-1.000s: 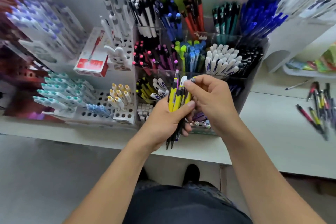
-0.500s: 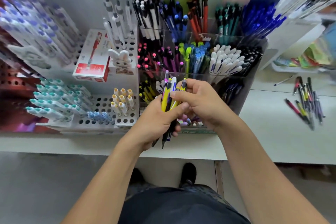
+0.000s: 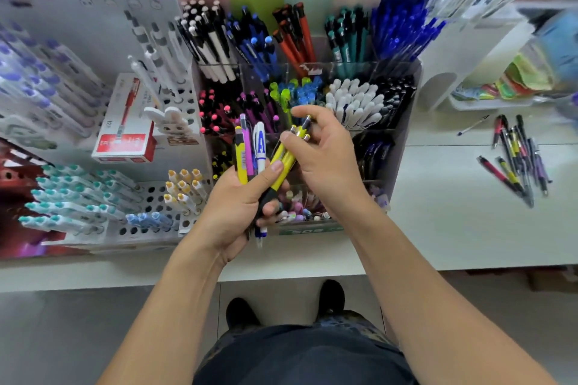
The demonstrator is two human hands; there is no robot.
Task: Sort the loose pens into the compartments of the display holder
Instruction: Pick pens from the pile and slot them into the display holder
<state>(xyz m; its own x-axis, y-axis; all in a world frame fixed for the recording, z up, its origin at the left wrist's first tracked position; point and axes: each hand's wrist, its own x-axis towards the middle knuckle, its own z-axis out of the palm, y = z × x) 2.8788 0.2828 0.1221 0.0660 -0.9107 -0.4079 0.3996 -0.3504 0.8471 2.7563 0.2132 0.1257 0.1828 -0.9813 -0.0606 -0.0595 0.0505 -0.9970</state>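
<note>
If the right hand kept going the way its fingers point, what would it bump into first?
Probably the green-capped pens in the display holder. The right hand, pinching yellow pens, points up-left toward them, though depth is unclear.

Both our forearms reach forward, bare, meeting at the middle. Our left hand (image 3: pixel 237 206) curls palm-up around a bunch of pens (image 3: pixel 250 153) — thumb pressed across them. Our right hand (image 3: pixel 325 153) arches above, its grip pinching the tops of two yellow pens (image 3: pixel 286 159) — wrist bent down.
</note>
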